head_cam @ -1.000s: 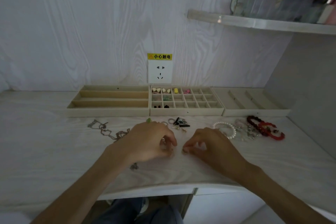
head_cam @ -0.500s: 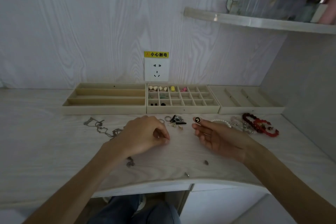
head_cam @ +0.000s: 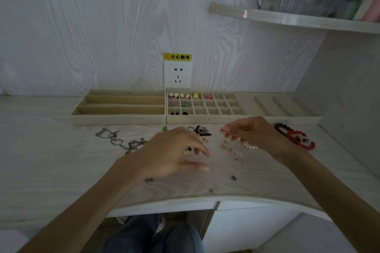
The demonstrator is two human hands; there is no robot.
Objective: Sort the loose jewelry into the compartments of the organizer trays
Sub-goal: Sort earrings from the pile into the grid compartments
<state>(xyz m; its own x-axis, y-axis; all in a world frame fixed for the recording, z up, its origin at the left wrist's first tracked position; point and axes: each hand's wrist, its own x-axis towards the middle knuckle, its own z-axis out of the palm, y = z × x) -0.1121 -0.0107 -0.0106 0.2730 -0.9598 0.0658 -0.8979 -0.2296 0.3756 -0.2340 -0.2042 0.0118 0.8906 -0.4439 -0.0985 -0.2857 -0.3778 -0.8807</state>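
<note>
Pale wood-grain counter (head_cam: pixel 51 160) with a curved front edge. Along the back wall, three beige organizer trays stand side by side: a long-slot tray (head_cam: pixel 121 107), a grid tray (head_cam: pixel 207 118) touching it, and a ridged tray (head_cam: pixel 281 107). In front of them loose jewelry lies on the surface: a silver chain (head_cam: pixel 117 140) at left, small black and gold pieces (head_cam: pixel 202 132) at centre, a pearl bracelet (head_cam: pixel 249 146), red bead bracelets (head_cam: pixel 296 136) at right, and stray small items (head_cam: pixel 233 177) near the front edge.
</note>
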